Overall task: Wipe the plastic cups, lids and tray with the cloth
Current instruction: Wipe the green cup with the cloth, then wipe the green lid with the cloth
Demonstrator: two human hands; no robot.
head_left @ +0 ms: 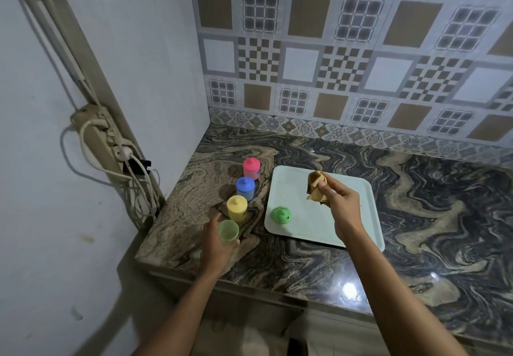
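My left hand grips an open green cup without a lid, near the counter's left front corner. Behind it stand three lidded cups in a row: yellow, blue, then pink. A pale tray lies flat to their right. The green lid rests on the tray's near left part. My right hand holds a crumpled tan cloth above the tray's far half.
The marbled counter stretches to the right, with its front edge close to me. A patterned tiled wall rises behind. On the left wall hangs a power strip with plugs and dangling cables.
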